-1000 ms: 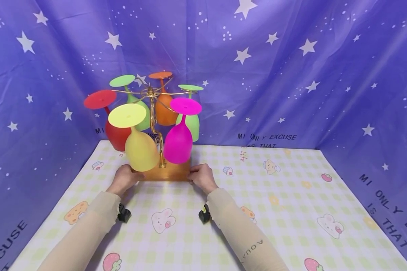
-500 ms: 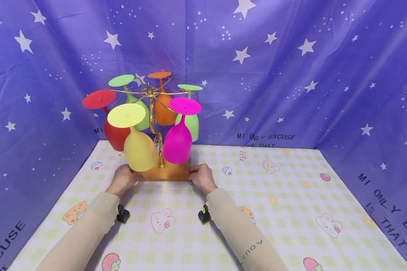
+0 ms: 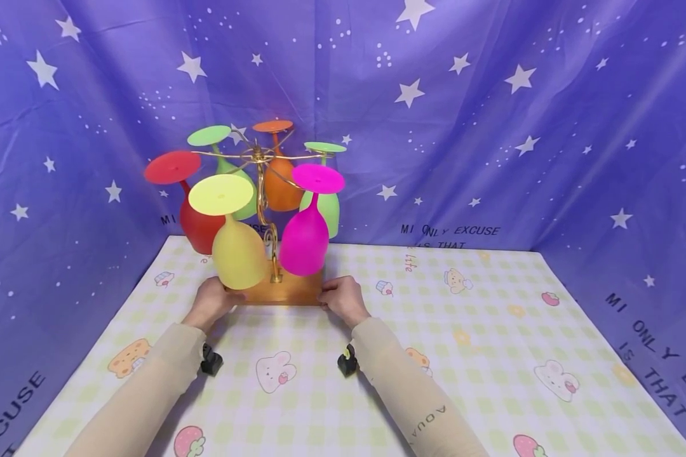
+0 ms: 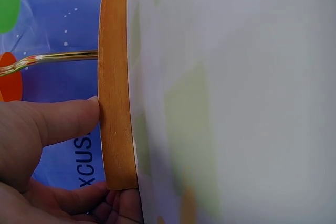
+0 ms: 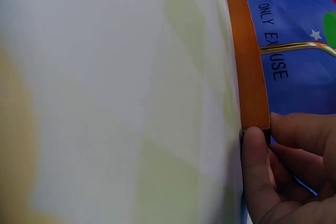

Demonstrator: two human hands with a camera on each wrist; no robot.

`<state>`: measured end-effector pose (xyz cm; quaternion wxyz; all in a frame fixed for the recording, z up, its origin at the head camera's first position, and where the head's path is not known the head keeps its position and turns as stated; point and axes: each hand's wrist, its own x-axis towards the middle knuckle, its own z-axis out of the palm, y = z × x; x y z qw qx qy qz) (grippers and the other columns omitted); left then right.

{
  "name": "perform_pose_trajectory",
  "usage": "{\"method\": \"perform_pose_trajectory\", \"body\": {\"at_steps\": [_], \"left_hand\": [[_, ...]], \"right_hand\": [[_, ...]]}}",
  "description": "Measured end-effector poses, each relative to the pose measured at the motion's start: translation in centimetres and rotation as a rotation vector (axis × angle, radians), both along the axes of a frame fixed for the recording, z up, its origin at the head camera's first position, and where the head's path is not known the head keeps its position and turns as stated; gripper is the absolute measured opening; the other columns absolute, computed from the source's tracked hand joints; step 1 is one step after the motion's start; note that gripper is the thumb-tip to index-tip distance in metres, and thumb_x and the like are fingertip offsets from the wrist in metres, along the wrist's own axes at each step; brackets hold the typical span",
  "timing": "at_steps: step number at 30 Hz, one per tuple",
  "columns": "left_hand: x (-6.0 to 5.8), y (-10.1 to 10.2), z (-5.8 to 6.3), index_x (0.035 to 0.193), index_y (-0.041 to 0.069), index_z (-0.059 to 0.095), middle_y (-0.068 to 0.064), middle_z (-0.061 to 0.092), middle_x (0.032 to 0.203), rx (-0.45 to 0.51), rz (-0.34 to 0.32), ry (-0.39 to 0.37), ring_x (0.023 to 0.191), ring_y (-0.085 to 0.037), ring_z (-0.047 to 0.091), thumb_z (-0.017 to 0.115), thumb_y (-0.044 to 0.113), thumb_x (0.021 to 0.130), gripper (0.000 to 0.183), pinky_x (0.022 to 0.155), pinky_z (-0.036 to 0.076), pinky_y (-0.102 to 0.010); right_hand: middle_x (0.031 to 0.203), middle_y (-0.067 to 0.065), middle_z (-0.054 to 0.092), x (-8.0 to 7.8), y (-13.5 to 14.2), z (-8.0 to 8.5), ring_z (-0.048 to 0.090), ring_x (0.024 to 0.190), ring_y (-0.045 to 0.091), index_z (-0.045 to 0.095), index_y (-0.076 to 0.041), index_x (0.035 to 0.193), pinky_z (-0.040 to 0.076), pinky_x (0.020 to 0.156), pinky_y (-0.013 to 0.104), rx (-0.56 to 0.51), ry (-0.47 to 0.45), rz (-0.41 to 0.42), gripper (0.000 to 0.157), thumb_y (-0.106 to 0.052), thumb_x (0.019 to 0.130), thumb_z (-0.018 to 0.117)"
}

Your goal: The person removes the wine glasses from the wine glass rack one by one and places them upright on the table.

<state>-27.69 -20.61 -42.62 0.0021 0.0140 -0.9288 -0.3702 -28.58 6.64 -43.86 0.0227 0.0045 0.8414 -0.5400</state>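
A gold metal wine glass rack [image 3: 261, 209] stands at the left back of the table on a flat wooden base [image 3: 282, 293]. Upside down from its arms hang a yellow goblet [image 3: 239, 254], a magenta goblet [image 3: 304, 244], a red goblet [image 3: 200, 222], an orange goblet [image 3: 282, 190] and two green ones. My left hand [image 3: 210, 301] grips the base's left end, thumb [image 4: 73, 119] on the top face and other fingers round the end. At the opposite end my right hand [image 3: 345, 299] pinches the base, its fingers [image 5: 257, 156] at the corner.
A checked tablecloth [image 3: 446, 355] with cartoon prints covers the table. Purple curtains [image 3: 491, 139] with white stars enclose the back and both sides, close behind the rack. Small black devices [image 3: 211, 360] sit at both wrists.
Over the last half second the rack has shifted slightly to the right, both hands moving with it. The grip on the base and the hanging goblets look the same.
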Motion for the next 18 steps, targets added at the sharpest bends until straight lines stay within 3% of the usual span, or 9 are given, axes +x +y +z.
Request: {"method": "perform_pose_trajectory", "body": {"at_steps": [7, 18], "left_hand": [[0.0, 0.5, 0.0, 0.093, -0.006, 0.063, -0.014, 0.062, 0.083, 0.02, 0.02, -0.046, 0.069, -0.023, 0.054, 0.072, 0.017, 0.08, 0.028, 0.061, 0.045, -0.031], [-0.1, 1.2, -0.1, 0.097, -0.007, 0.063, -0.013, 0.062, 0.084, 0.027, 0.033, -0.059, 0.07, -0.022, 0.054, 0.073, 0.017, 0.079, 0.032, 0.062, 0.045, -0.031]], "right_hand": [[0.087, 0.013, 0.071, 0.2, 0.5, 0.0, 0.067, 0.06, 0.015, 0.073, 0.004, 0.097, 0.055, 0.059, 0.027, 0.0, -0.006, -0.014, 0.019, 0.003, 0.078, 0.069], [0.077, 0.01, 0.071, 0.2, 1.4, -0.1, 0.066, 0.058, 0.015, 0.073, 0.003, 0.096, 0.055, 0.058, 0.027, -0.006, -0.013, -0.016, 0.019, 0.002, 0.077, 0.069]]}}
